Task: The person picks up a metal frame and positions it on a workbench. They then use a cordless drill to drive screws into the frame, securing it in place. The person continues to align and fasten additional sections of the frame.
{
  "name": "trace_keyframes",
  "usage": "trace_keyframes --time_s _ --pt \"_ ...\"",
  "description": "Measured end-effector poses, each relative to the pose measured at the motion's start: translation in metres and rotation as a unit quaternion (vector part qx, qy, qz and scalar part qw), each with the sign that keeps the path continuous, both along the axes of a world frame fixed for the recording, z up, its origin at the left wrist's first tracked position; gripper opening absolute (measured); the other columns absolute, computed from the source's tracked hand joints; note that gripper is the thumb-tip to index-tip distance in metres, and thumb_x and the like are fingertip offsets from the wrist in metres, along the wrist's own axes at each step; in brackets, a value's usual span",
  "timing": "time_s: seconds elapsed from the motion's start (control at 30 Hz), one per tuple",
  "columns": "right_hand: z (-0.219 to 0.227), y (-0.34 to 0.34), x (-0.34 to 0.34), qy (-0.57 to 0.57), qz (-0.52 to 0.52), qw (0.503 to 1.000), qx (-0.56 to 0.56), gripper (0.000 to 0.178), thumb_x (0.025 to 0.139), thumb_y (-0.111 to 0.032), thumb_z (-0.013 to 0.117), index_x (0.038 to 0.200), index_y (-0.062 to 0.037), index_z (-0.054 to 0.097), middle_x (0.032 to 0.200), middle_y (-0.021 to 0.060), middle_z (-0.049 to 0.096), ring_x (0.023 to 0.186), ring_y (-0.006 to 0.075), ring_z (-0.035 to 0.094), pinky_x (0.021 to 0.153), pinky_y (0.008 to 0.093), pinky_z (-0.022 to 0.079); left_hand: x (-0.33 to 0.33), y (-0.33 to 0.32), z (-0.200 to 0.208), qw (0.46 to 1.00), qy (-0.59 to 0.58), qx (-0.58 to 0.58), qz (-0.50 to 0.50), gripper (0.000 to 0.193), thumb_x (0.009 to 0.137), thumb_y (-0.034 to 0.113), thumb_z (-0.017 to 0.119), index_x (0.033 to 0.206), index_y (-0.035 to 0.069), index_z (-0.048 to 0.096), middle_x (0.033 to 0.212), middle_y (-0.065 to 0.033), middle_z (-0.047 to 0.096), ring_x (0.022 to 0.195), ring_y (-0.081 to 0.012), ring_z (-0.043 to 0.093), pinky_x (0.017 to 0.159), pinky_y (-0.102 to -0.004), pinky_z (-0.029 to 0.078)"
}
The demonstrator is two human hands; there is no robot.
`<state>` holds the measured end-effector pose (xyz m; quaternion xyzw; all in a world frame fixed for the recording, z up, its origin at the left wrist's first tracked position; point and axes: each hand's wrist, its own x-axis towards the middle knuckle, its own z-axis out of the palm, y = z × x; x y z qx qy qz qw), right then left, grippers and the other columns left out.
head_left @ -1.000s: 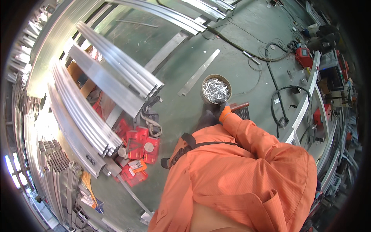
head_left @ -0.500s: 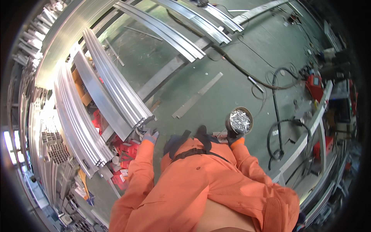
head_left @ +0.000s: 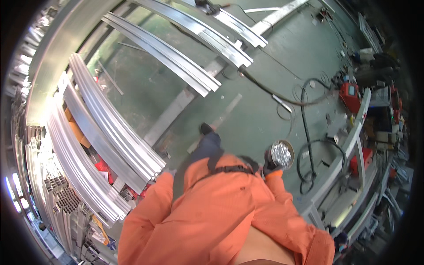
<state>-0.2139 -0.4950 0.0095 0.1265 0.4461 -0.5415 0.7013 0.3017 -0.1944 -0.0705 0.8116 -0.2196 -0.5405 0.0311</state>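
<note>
My right hand (head_left: 270, 166), in a dark glove, grips the side of a round, open tin (head_left: 292, 155). Many small shiny metal pieces (head_left: 281, 153) fill it. The tin stays upright beside my right hip, above the green floor. On the left my orange sleeve (head_left: 155, 194) ends close to the cut ends of long silver metal profiles (head_left: 119, 137); the left hand itself does not show. One dark shoe (head_left: 206, 128) reaches forward on the floor, near a flat metal strip (head_left: 227, 110).
More long profiles (head_left: 176, 53) rest across a grey beam (head_left: 172, 110) ahead. Black cable loops (head_left: 304, 168) and a hose (head_left: 260, 84) lie on the floor at right. Beyond them stand a pale metal frame (head_left: 349, 150) and a red machine (head_left: 350, 96). Stacked metal stock (head_left: 66, 194) fills the left.
One leg has swung forward in a step, and the view has shifted. My left hand, seen earlier by the profile ends, has gone out of sight. The right hand still holds the tin.
</note>
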Motion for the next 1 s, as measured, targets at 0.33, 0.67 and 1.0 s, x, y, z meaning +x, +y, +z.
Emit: trace_keyframes --time_s 0.33,0.67,1.0 --pt "0.068 -0.101 0.115 0.013 -0.016 0.995 0.101 0.03 0.084 -0.01 0.058 0.111 0.0007 0.065 0.11 0.0156 0.07 0.101 0.0351 0.067 0.091 0.0495 0.057 0.182 -0.175 -0.042 0.937 0.04 -0.104 0.331 0.028 0.094 0.032 0.066 0.115 0.014 0.069 0.091 -0.0047 0.071 0.062 -0.014 0.062 0.048 -0.0319 0.047" --pt "0.089 -0.199 0.126 0.065 0.021 0.992 0.108 0.019 0.082 -0.01 0.058 0.096 0.0015 0.063 0.093 0.0141 0.068 0.087 0.0357 0.066 0.083 0.0469 0.059 0.119 -0.176 -0.023 0.899 0.09 -0.038 0.426 0.021 0.096 0.03 0.065 0.108 0.014 0.068 0.075 0.0 0.062 0.056 -0.0115 0.053 0.045 -0.0294 0.039" --pt "0.06 -0.349 0.093 0.008 0.06 0.99 0.129 0.045 0.082 -0.009 0.05 0.125 0.0022 0.059 0.121 0.0168 0.067 0.102 0.0377 0.066 0.089 0.0453 0.057 -0.002 -0.107 -0.024 0.891 -0.096 0.097 0.433 0.039 0.092 0.044 0.062 0.115 0.013 0.068 0.102 -0.0102 0.07 0.077 -0.0249 0.064 0.062 -0.0442 0.049"
